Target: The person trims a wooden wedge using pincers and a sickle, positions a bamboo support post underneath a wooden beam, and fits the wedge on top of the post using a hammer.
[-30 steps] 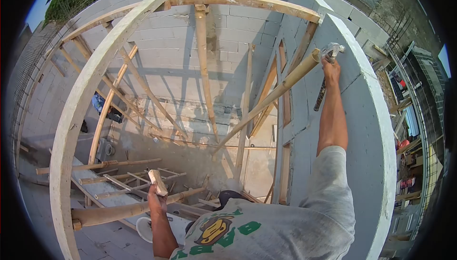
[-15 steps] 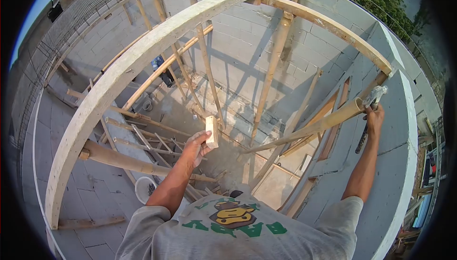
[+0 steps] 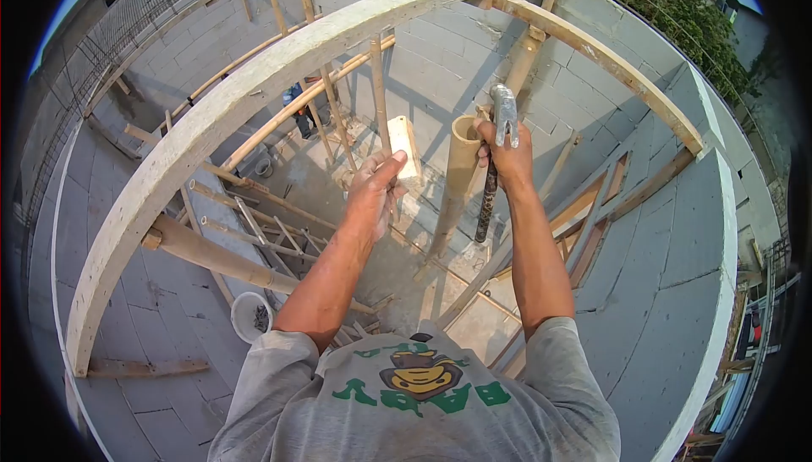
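A short pale wooden block (image 3: 403, 147) is pinched between the thumb and fingers of my left hand (image 3: 373, 194), held up over the room below. My right hand (image 3: 511, 157) grips a claw hammer (image 3: 505, 111), its metal head up and its dark handle hanging down. The same hand's fingers also curl against the rim of a thick bamboo pole (image 3: 454, 187), whose open hollow end faces me. The pole's lower part reaches down toward the floor. Part of the block's lower end is hidden by my left fingers.
A wooden beam (image 3: 254, 81) crosses overhead at left, joined to another beam (image 3: 600, 39) at the top. Bamboo props stand under them. A white bucket (image 3: 251, 316) with dark contents hangs or stands at lower left. Grey block walls (image 3: 677, 233) surround. Another person (image 3: 298, 109) is below.
My right hand has swung left with the hammer, bringing the bamboo pole's top from the right wall to the middle. My left hand has raised the block slightly.
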### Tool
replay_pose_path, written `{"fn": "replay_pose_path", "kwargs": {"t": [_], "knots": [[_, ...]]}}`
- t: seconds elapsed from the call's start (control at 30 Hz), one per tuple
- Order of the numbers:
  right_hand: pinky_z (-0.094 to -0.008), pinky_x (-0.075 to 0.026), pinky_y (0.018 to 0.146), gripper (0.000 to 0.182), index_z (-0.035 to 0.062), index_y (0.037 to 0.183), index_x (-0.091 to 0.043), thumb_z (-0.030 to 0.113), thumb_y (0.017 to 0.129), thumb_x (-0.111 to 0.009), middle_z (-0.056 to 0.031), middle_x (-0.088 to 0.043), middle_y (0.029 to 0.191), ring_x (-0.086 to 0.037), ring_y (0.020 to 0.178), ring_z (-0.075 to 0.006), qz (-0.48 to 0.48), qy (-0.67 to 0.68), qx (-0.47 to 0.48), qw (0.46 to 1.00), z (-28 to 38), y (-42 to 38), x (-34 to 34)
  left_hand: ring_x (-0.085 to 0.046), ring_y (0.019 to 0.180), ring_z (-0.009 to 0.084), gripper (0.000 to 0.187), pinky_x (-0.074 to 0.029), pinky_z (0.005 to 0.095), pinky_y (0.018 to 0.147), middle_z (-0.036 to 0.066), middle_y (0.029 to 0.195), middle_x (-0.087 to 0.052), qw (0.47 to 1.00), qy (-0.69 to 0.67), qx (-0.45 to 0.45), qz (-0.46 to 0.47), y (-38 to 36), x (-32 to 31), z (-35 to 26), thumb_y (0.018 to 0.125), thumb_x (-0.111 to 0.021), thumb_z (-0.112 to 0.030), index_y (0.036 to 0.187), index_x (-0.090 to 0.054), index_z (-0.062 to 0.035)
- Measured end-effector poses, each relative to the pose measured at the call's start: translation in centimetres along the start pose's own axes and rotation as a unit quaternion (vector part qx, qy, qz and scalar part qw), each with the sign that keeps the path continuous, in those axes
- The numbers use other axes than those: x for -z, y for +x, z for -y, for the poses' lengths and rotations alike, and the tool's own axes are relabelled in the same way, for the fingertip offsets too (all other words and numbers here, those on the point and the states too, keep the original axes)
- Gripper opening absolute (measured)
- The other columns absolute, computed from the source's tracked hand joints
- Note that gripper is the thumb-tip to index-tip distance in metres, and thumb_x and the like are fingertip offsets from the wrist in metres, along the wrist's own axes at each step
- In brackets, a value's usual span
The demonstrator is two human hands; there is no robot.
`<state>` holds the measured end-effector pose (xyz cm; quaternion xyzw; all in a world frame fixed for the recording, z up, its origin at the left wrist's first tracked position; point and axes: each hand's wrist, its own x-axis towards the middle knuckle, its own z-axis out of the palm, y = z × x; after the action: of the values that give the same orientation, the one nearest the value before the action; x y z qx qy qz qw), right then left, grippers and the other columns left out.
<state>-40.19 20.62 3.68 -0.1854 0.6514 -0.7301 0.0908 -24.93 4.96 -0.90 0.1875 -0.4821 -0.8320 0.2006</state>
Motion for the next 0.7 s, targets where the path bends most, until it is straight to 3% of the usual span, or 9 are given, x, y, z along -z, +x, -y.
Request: {"fn": "replay_pose_path", "kwargs": {"t": [0.2,0.33,0.5,0.6,0.7], "knots": [[-0.0234,-0.041,0.04,0.04,-0.0012,0.11,-0.063,0.026,0.083,-0.076,0.0004,-0.056,0.064,-0.049,0.045,-0.0072,0.118,0.03,-0.026,0.992,-1.3,1.3,-6.9,-0.058,0.086,0.0122,0.046,-0.048,0.0271,0.078,0.003,0.104,-0.061,0.996,-0.061,-0.043,-0.057,-0.8,-0.9,-2.2,0.091,-0.068,-0.034,0.121,-0.05,-0.003],[-0.0222,-0.038,0.039,0.056,-0.0007,0.111,-0.063,0.041,0.079,-0.081,0.0016,-0.055,0.063,-0.049,0.045,-0.0057,0.168,0.011,-0.043,0.985,-1.5,1.0,-8.4,-0.059,0.088,0.0126,0.048,-0.049,0.027,0.077,0.003,0.102,-0.062,0.994,-0.049,-0.068,-0.073,-0.2,1.4,-2.6,0.09,-0.068,-0.036,0.12,-0.049,-0.0036],[-0.0219,-0.038,0.038,0.056,0.0009,0.109,-0.064,0.043,0.077,-0.081,0.0015,-0.057,0.066,-0.048,0.044,-0.0055,0.194,0.033,-0.043,0.979,-2.0,1.0,-9.7,-0.061,0.083,0.0142,0.061,-0.052,0.0263,0.075,0.01,0.1,-0.062,0.989,-0.057,-0.102,-0.089,0.8,2.2,-3.3,0.084,-0.074,-0.041,0.12,-0.047,0.0008],[-0.0215,-0.037,0.038,0.059,0.0011,0.106,-0.065,0.05,0.076,-0.081,0.0007,-0.057,0.065,-0.048,0.045,-0.0056,0.192,0.045,-0.051,0.979,-2.4,1.2,-10.8,-0.063,0.083,0.0156,0.065,-0.054,0.0252,0.071,0.011,0.098,-0.062,0.989,0.006,-0.1,-0.113,1.3,1.6,-3.8,0.083,-0.075,-0.044,0.118,-0.046,0.0016],[-0.0218,-0.037,0.037,0.059,0.0017,0.105,-0.066,0.05,0.075,-0.081,0.0002,-0.058,0.065,-0.048,0.044,-0.0063,0.224,0.053,-0.096,0.968,-3.8,2.2,-10.8,-0.063,0.077,0.0138,0.059,-0.053,0.0273,0.067,0.009,0.096,-0.064,0.988,0.031,-0.092,-0.12,2.3,1.2,-4.2,0.083,-0.073,-0.046,0.113,-0.049,-0.0015]]}}
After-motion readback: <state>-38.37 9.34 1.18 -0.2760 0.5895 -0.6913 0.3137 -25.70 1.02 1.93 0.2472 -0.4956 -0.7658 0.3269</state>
